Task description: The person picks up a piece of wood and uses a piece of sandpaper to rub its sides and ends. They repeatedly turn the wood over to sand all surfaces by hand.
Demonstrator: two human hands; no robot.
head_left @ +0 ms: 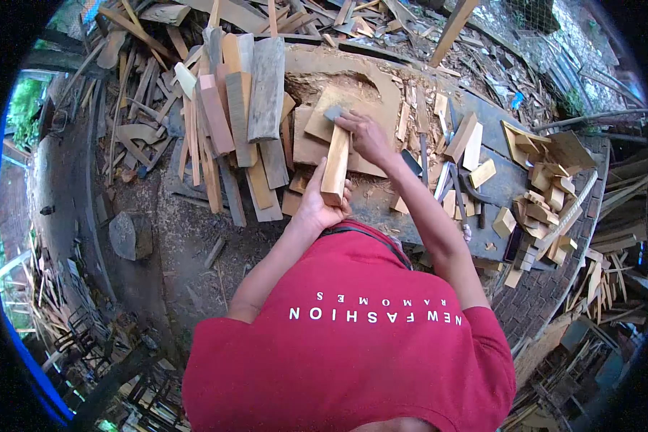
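A squared light-wood block (336,167) slants across the near edge of the bench, its far end over a flat wooden board (322,124). My left hand (320,204) is wrapped round the block's near end from below and the left. At the far end, my right hand (367,137) is closed on a small grey flat piece (333,113), which lies by the block's tip; what exactly it is I cannot make out. Under the board is a larger plank (306,147) with wood dust around it.
Long wooden pieces (265,90) are stacked at the left of the bench. Cut blocks (547,205), chisel-like tools and a curved dark tool (470,189) lie to the right. A stump (130,235) stands on the ground at left.
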